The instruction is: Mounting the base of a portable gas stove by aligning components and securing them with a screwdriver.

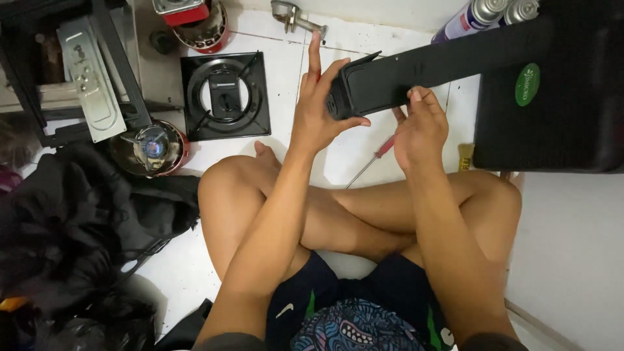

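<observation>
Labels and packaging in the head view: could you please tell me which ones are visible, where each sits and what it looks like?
Oval sticker: green, pale print, on the black case at right.
Two spray cans: top edge, silver tops, one with a blue and white wrap.
Long black part: held by left hand and right hand, no label visible.

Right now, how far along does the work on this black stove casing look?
Done: square burner plate lies removed on the floor. In hand: left hand and right hand grip the black casing end. Left: red-handled screwdriver lies unused; other stove parts still scattered.
</observation>
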